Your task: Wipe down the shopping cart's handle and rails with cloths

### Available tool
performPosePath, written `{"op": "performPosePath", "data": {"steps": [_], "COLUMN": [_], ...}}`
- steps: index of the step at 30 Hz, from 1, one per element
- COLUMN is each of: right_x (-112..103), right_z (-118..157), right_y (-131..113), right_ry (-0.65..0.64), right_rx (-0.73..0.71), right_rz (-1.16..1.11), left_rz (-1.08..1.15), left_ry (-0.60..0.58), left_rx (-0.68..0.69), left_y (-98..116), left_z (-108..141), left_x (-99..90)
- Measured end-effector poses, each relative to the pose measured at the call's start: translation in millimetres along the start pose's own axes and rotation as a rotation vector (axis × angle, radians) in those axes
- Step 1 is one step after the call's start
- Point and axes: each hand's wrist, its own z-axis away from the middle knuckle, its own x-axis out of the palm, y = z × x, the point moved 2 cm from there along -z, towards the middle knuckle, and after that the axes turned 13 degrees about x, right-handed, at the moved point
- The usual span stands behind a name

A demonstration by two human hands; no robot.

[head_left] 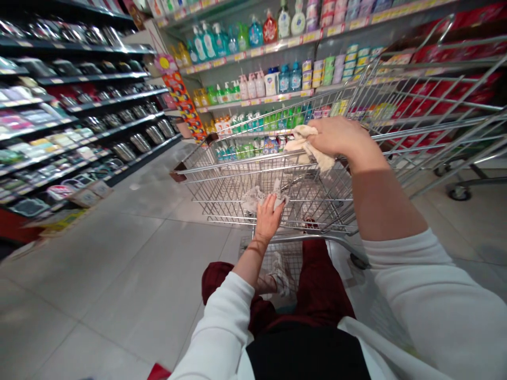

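Note:
A metal wire shopping cart [222, 182] stands right in front of me. My left hand [270, 215] presses a greyish cloth [253, 198] against the near side wires of its basket, fingers closed over the bunched fabric. Higher up and to the right, my right hand [336, 136] grips a cream-coloured cloth [303, 141] over the top rail of the basket. Part of that cloth hangs down over the rail. The palm side of the right hand is hidden.
Another wire cart [431, 113] adjoins on the right, with black casters [459, 191]. Behind are shelves of pump bottles [253, 84]. Shelves of metal pots [138, 142] line the left. Grey floor tiles [119, 264] lie below; my legs [322, 274] are beside the cart.

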Motion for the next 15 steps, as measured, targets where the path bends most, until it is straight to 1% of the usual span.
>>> {"op": "performPosePath", "data": {"steps": [3,8,11,15], "right_x": [0.8,1.7,2.3,1.9], "right_z": [-1.5,-2.6,-3.1,-2.7], "right_y": [1.0,1.0,1.5,1.9], "right_ry": [-0.008,-0.005,-0.004,-0.014], "right_rx": [0.019,0.019,0.035,0.045], "right_rz": [0.004,0.027,0.018,0.005], "left_rz": [-0.018,0.026,0.012,0.034], "left_ry": [-0.019,-0.045,-0.098,-0.221], "left_rx": [-0.011,-0.001,-0.005,-0.025], "left_y": [1.7,-2.1,-4.8,-3.3], "left_z": [8.6,21.1,40.7,68.9], "left_x": [9.8,19.0,24.1,26.3]}}
